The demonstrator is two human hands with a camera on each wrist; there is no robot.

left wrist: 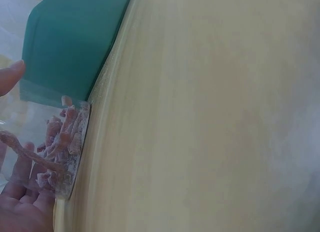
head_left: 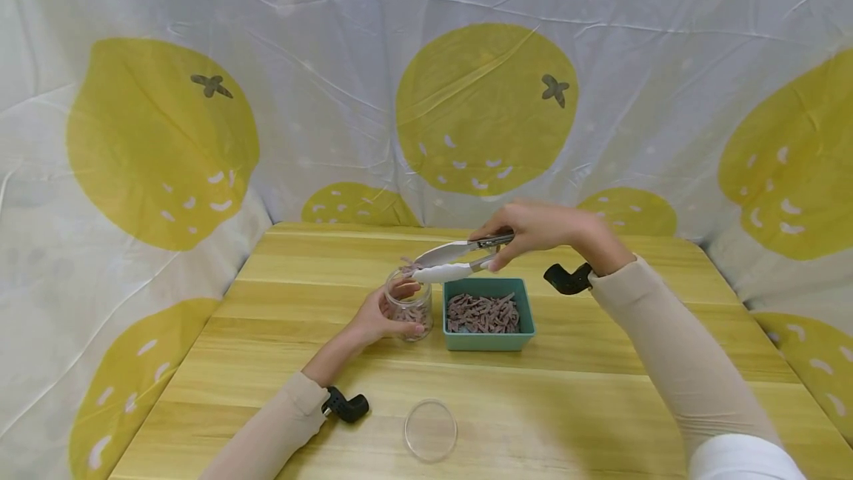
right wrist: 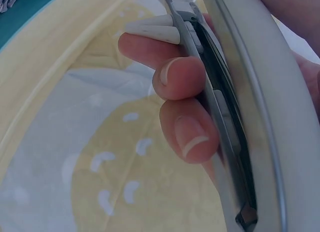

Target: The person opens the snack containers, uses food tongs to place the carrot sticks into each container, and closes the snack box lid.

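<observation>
My left hand (head_left: 370, 321) grips a clear jar (head_left: 423, 301), thumb in front and fingers behind. In the left wrist view, purplish-brown strips (left wrist: 62, 139) with a whitish dusting lie heaped at the jar's bottom. The right hand (head_left: 536, 232) holds metal tongs (head_left: 443, 273) with white tips; its fingers (right wrist: 182, 79) curl around the handle in the right wrist view. The tong tips are at the jar's mouth with a few strips (head_left: 407, 265) between them. Just right of the jar stands a teal box (head_left: 489, 343) filled with similar strips (head_left: 483, 315).
A round transparent lid (head_left: 430, 432) lies on the wooden table (head_left: 566, 421) near its front edge. Behind the table hangs a white curtain (head_left: 333, 95) with a yellow fruit print. Black wrist-worn devices (head_left: 348, 406) sit at both sleeves.
</observation>
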